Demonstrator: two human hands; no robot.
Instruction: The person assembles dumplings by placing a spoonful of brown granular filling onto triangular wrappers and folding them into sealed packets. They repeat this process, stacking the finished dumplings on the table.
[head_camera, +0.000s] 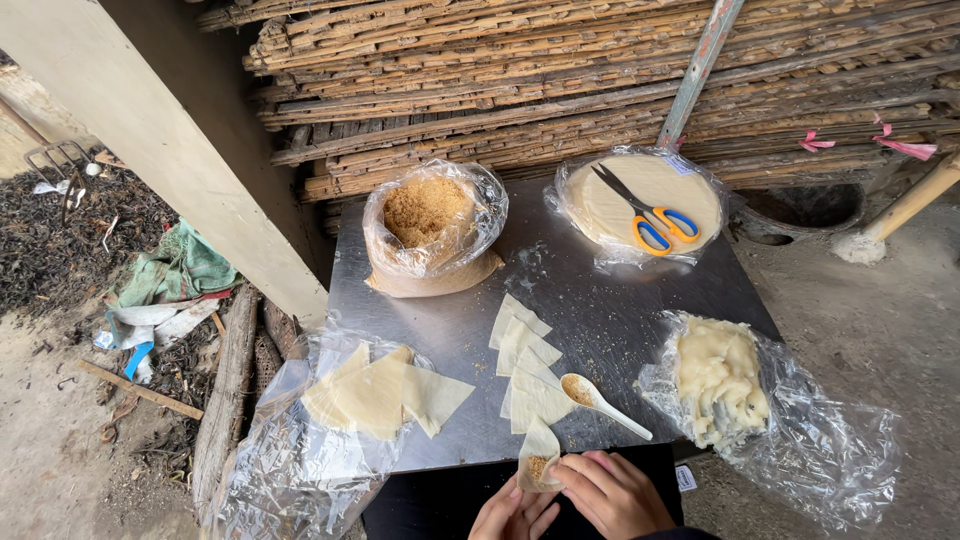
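Keep the filled wrapper (540, 462) pinched between left hand (512, 514) and right hand (612, 492), folding edges snugly over the brown filling (537, 467) to prevent spillage

Folded wrapper with crumb filling

The pale triangular wrapper (538, 458), tip upward, holds brown crumbs, pinched between the fingers (572, 466) of both hands.

Bare tabletop (600, 300) open through the middle; wrappers (525, 365) and spoon (600, 398) blocking just ahead, crumb bag (430, 225) far left, scissors (650, 218) far right.
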